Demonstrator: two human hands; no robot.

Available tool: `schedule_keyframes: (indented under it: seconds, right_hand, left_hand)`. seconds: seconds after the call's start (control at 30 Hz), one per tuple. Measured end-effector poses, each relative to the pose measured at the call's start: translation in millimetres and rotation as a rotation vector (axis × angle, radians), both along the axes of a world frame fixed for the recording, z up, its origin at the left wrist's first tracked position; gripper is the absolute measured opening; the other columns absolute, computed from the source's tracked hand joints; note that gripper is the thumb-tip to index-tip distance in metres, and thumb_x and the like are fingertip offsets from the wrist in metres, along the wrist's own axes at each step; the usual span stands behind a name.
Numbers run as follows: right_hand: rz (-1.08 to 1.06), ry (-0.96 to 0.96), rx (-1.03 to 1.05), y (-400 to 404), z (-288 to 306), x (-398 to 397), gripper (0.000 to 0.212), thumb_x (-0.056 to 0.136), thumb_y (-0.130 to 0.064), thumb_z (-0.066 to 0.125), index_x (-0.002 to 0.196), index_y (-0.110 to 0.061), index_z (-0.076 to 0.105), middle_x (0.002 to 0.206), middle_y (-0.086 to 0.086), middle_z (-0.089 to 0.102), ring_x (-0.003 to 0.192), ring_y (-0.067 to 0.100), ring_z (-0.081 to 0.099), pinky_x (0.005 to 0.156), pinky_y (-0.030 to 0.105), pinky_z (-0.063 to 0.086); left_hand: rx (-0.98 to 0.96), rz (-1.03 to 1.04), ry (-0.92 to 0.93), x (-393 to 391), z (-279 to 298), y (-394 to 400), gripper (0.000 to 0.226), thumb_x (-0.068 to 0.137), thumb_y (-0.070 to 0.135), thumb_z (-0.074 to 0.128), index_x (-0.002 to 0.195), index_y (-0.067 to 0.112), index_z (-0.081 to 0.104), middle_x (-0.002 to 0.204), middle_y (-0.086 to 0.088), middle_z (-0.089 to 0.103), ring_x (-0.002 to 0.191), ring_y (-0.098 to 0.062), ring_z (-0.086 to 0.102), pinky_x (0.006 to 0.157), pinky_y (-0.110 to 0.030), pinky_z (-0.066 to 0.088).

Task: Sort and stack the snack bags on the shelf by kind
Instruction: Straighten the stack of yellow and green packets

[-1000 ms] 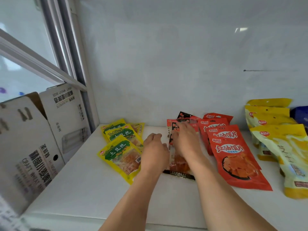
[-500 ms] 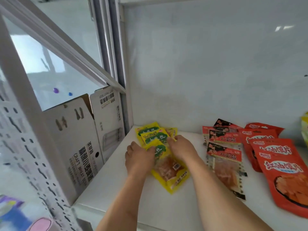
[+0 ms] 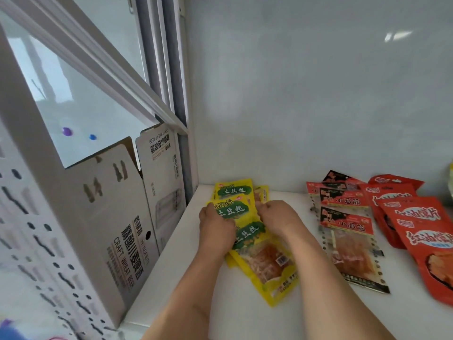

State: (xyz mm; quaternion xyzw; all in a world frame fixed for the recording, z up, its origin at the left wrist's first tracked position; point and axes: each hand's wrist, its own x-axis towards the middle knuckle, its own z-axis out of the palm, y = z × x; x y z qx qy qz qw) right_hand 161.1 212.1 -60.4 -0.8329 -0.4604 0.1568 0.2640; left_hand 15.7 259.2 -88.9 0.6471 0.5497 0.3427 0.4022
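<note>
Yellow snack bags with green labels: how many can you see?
4: rearmost, one behind at right, one between both hands, nearest. More may be hidden.

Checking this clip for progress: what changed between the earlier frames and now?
Both hands left the clear red-topped packs and went left to the yellow bags. The left hand and right hand now grip the middle yellow bag by its sides, above the front one. The red bags stayed put.
</note>
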Motion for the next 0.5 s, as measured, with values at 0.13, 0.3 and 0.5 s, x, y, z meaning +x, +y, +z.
schedule_keyframes:
  seconds: [0.13,0.3,0.5]
  right_hand:
    - [-0.035,0.059,0.180,9,-4,9,0.041,0.105,-0.034,0.039,0.134,-0.013,0.058,0.140,0.010,0.058,0.127,0.029,0.054,0.099,0.035,0.042]
    - [0.066,0.071,0.166,19,-6,9,0.052,0.103,-0.049,0.033,0.144,-0.021,0.049,0.151,0.005,0.049,0.137,0.028,0.045,0.112,0.048,0.035]
    - [0.096,-0.113,-0.068,15,-2,8,0.066,0.098,-0.067,0.012,0.146,-0.036,0.046,0.153,0.000,0.045,0.140,0.032,0.038,0.111,0.048,0.029]
  left_hand:
    - [0.037,-0.015,0.098,-1,13,-7,0.049,0.092,0.023,0.057,0.137,0.006,0.046,0.137,-0.014,0.046,0.127,-0.034,0.046,0.107,-0.041,0.039]
    - [0.145,0.003,0.429,4,7,-5,0.073,0.096,0.057,0.042,0.148,0.007,0.032,0.146,-0.011,0.047,0.135,-0.032,0.036,0.110,-0.042,0.032]
    - [0.280,-0.051,0.568,6,-4,-6,0.064,0.099,0.055,0.038,0.150,0.017,0.030,0.146,-0.006,0.046,0.134,-0.029,0.036,0.108,-0.041,0.029]
